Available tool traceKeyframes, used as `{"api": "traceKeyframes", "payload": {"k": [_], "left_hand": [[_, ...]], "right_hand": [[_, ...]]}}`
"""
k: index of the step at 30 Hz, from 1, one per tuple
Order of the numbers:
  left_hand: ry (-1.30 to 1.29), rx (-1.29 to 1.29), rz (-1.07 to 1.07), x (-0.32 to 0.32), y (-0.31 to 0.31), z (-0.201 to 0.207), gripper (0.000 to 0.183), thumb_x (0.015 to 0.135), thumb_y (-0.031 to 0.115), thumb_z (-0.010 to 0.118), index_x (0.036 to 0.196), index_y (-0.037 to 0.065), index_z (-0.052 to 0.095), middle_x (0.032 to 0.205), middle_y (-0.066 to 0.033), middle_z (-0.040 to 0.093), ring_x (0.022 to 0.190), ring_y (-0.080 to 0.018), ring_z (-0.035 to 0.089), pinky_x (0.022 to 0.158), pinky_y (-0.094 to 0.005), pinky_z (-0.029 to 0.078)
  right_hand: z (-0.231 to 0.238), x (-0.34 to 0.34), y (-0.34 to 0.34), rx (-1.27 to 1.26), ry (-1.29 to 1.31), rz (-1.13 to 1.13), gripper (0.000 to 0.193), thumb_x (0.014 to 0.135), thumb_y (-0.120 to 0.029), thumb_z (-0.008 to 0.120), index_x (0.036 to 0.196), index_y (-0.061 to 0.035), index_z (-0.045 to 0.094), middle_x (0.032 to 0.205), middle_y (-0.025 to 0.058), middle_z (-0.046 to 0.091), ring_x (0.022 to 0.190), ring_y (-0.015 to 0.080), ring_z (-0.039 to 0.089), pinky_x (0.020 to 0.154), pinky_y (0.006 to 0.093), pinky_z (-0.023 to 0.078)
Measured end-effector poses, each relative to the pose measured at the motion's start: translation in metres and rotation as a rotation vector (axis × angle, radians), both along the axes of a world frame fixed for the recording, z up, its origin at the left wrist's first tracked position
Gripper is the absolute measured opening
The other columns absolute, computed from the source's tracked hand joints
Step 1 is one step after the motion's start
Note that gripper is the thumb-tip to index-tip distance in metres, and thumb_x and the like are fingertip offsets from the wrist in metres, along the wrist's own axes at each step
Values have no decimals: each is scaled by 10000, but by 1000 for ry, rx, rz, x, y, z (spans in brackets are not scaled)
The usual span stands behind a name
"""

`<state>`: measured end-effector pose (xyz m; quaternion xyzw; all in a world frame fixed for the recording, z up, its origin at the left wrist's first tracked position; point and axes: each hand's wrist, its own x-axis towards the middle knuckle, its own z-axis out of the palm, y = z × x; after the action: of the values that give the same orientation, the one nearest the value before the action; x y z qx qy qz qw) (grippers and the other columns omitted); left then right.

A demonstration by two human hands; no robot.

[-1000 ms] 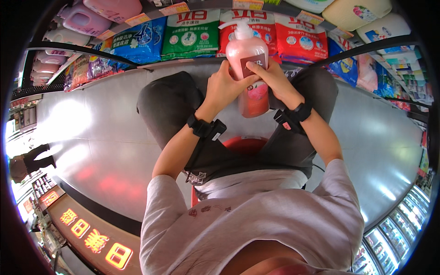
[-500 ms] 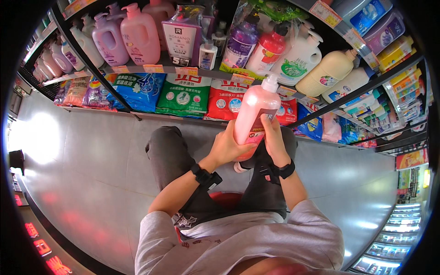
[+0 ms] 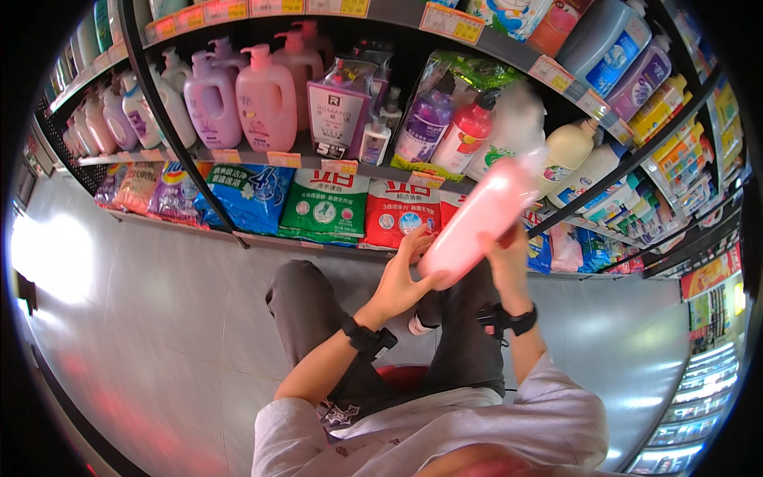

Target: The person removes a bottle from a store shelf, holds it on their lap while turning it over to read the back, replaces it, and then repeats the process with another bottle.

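A large pink pump bottle [image 3: 481, 222] is raised in front of me, its top leaning away to the right and smeared by motion. My left hand [image 3: 401, 278] holds it by the base, thumb along the near side. On the right side, my right hand [image 3: 507, 262] grips the bottle's lower half; this hand is slightly blurred. The label no longer faces me. Behind the bottle, a wrapped set with a purple pump bottle [image 3: 425, 123] and a red pump bottle [image 3: 467, 133] stands on the shelf, beside a cream bottle [image 3: 568, 155].
Purple and pink handled bottles [image 3: 266, 99] fill the shelf [image 3: 318, 163] leftwards. Below lie detergent bags, among them a green bag [image 3: 323, 205] and a red bag [image 3: 403, 215]. Dark posts [image 3: 176, 131] cross the shelf front. Grey tiled floor [image 3: 183, 318] surrounds my bent knees.
The pink bottle has tipped further to the right and turned, hiding its label. My right hand has moved right with it. The view has shifted, showing more of the upper shelf.
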<state>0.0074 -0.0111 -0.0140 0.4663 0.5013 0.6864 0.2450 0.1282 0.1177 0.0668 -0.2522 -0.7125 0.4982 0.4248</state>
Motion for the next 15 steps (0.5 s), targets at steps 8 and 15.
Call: {"api": "traceKeyframes", "payload": {"k": [8, 15], "left_hand": [[-170, -161, -53, -2, -6, 10, 495, 897, 155, 509, 1312, 38, 267, 1102, -166, 547, 964, -216, 582, 799, -315, 459], [-192, -94, -73, 4, 14, 0, 488, 861, 141, 563, 1271, 26, 323, 915, -119, 614, 730, -168, 616, 667, -274, 470]], "right_hand": [[165, 10, 48, 612, 501, -179, 516, 846, -128, 614, 1268, 11, 352, 1211, 93, 460, 1079, 159, 471, 896, 304, 416], [271, -48, 92, 1014, 613, -263, 491, 714, -157, 770, 1048, 58, 481, 1006, 103, 571, 887, 138, 546, 828, 273, 433]]}}
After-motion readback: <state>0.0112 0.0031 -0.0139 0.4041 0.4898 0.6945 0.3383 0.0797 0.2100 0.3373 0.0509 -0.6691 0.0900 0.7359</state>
